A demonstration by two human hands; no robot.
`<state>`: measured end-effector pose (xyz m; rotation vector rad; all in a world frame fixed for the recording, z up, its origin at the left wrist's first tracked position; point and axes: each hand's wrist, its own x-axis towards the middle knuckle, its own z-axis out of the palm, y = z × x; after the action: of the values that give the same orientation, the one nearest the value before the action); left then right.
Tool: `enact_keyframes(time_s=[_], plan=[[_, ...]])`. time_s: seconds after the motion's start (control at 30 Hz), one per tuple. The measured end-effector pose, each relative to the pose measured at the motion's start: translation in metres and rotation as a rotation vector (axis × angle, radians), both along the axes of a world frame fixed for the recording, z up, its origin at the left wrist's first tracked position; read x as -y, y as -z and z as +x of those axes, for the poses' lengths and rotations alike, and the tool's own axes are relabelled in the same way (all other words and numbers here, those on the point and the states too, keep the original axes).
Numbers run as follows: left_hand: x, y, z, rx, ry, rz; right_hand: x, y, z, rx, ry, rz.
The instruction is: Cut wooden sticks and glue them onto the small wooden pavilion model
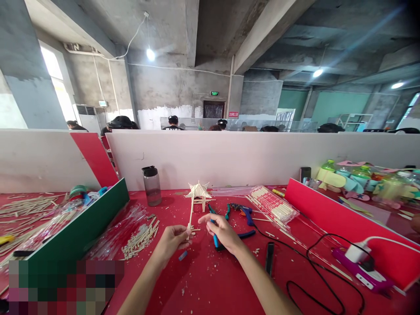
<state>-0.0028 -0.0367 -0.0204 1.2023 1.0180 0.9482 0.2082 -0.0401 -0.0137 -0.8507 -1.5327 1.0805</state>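
Note:
My left hand (173, 239) is closed in a pinch around a thin wooden stick (191, 214), which points up and away. Behind the stick's far end stands a small house-like model of wooden sticks (198, 192) with a peaked roof. My right hand (223, 229) hovers to the right with its fingers apart. Blue-handled pliers (246, 235) lie partly hidden beneath that hand; whether it touches them I cannot tell. Green handles (227, 212) of another tool show just beyond it. A short blue piece (183, 255) lies near my left hand.
Cut sticks (139, 238) lie at left, with a dark bottle (151, 186) behind. A glue gun (244, 213), bagged sticks (275, 205), a black cutter-like object (269, 258) and a purple power strip (364, 271) with looping cables are at right. Green (78, 236) and red (344, 232) dividers flank the table.

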Motion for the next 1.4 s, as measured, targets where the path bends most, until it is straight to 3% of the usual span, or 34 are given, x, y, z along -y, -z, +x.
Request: enact_keyframes(time_s=[0.17, 0.27, 0.5, 0.87, 1.4], plan=[[0.002, 0.006, 0.002, 0.019, 0.011, 0.004, 0.003, -0.001, 0.000, -0.221, -0.141, -0.110], [0.001, 0.008, 0.004, 0.013, 0.006, 0.009, 0.006, -0.004, -0.003, -0.356, -0.153, -0.196], [0.005, 0.002, 0.012, 0.009, -0.015, -0.006, 0.014, -0.012, -0.004, -0.541, -0.317, -0.264], [0.007, 0.004, 0.018, 0.040, -0.035, -0.016, 0.001, 0.004, -0.014, -0.309, 0.113, -0.030], [0.016, -0.006, 0.024, 0.073, -0.053, -0.009, 0.003, 0.016, -0.034, -0.321, 0.125, 0.001]])
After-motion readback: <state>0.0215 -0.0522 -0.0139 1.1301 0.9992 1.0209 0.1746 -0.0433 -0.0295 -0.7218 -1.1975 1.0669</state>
